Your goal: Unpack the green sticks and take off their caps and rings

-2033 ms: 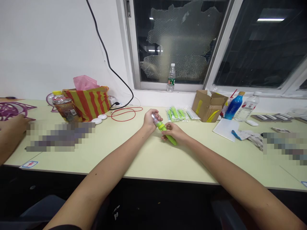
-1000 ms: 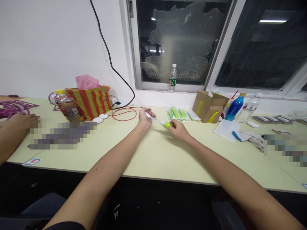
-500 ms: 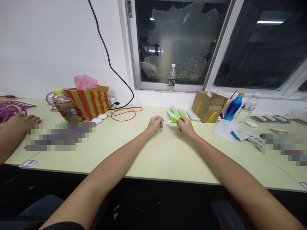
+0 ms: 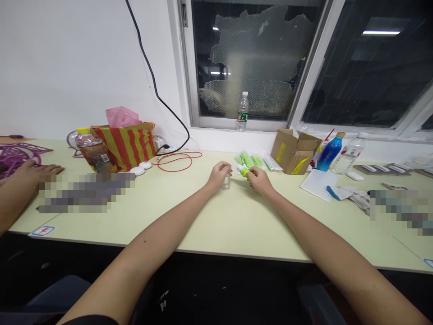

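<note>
My left hand (image 4: pixel 217 177) is wrapped round the upper part of a small clear bottle (image 4: pixel 226 184), whose lower end shows beneath the fingers close to the tabletop. My right hand (image 4: pixel 261 180) grips a bright green and white plastic piece (image 4: pixel 242 170), its white end pointing left toward the bottle. A short gap separates that piece from my left hand. Just behind it lie several clear packets (image 4: pixel 259 161) with bright green contents. My fingers hide the bottle's top and part of the green piece.
An open cardboard box (image 4: pixel 293 151) stands behind my right hand, with a blue bottle (image 4: pixel 330 152) beside it. Gloves (image 4: pixel 353 196) lie at right. At left are a striped bag (image 4: pixel 125 146), a red cable (image 4: pixel 176 161) and another person's hand (image 4: pixel 40 174) by purple parts.
The green piece has tilted lower and its white end now points more to the left. More of the clear bottle shows under my left hand. The other person's hand moved slightly right.
</note>
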Available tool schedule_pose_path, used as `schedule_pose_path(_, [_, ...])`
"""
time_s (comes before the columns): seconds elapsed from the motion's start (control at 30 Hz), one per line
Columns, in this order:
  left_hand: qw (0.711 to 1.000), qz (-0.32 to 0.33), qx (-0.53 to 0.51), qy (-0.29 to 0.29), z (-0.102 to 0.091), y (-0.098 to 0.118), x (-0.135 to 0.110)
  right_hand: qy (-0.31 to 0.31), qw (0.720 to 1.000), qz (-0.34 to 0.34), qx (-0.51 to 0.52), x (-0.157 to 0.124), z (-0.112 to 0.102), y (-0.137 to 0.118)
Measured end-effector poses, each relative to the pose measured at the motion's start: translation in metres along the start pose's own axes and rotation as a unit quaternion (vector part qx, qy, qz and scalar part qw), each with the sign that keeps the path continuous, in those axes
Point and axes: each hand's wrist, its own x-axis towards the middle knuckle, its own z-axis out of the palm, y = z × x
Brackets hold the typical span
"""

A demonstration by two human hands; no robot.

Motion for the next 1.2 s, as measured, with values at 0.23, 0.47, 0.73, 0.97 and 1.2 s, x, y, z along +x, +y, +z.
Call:
schedule_pose_path(0.23, [0.998,0.042,0.050,-0.025,0.001,0.006,0.000,-0.026,0.995,-0.079,-0.052,-0.003,0.004,0.001])
schedule_pose_path(0.47, [0.996,0.073,0.053,0.021,0.003,0.013,-0.002,-0.030,0.993,-0.088,-0.066,-0.003,0.003,0.000])
schedule_pose_path(0.73, [0.993,0.086,0.027,0.073,0.000,0.025,-0.001,0.024,0.995,-0.045,-0.091,0.008,-0.011,0.012])
schedule_pose_path(0.97, [0.979,0.107,0.168,-0.048,0.005,0.020,-0.009,0.057,0.994,-0.013,-0.095,0.015,-0.020,0.024])
schedule_pose_path(1.2, [0.913,0.177,0.348,-0.120,0.000,0.012,-0.011,0.032,0.994,-0.033,-0.101,0.013,-0.015,0.021])
